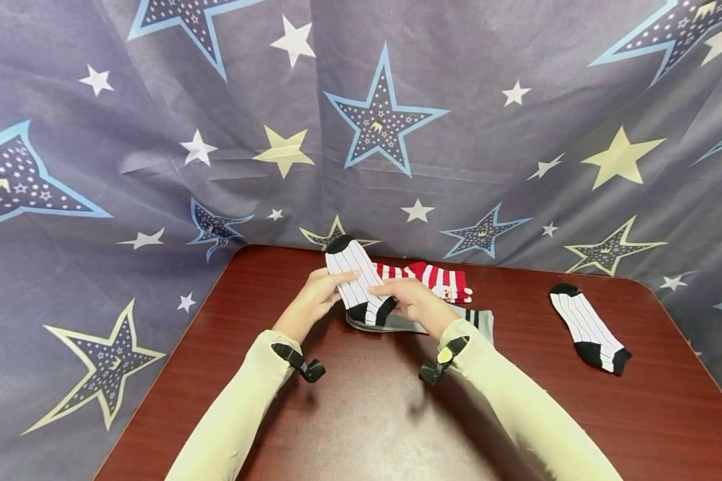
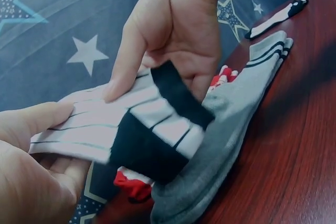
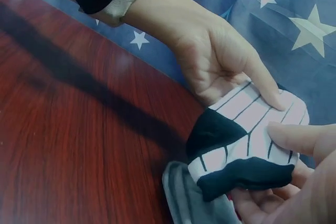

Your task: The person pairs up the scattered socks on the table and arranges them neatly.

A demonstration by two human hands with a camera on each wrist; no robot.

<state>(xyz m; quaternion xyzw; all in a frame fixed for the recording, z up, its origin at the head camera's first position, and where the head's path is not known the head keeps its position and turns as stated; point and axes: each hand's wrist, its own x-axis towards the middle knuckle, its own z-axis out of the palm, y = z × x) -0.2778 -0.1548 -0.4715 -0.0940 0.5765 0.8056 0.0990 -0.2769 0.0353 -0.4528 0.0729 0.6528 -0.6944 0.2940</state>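
Observation:
Both hands hold up a white sock [image 1: 353, 272] with thin black stripes and a black toe, heel and cuff. My left hand [image 1: 317, 298] pinches its left edge, thumb on top and fingers beneath. On the other side my right hand [image 1: 414, 298] pinches it near the heel and cuff; in the left wrist view that thumb presses on the striped fabric [image 2: 142, 98]. Under the held sock, grey socks [image 1: 480, 321] with dark bands lie on the table, partly hidden by the hands. Behind them are red-and-white striped socks [image 1: 451, 280].
A matching striped sock [image 1: 588, 327] lies flat on the right part of the brown table [image 1: 361, 414]. A grey curtain [image 1: 481, 147] with stars hangs along the table's back and left edges. Each wrist carries a strapped black camera [image 1: 314, 370].

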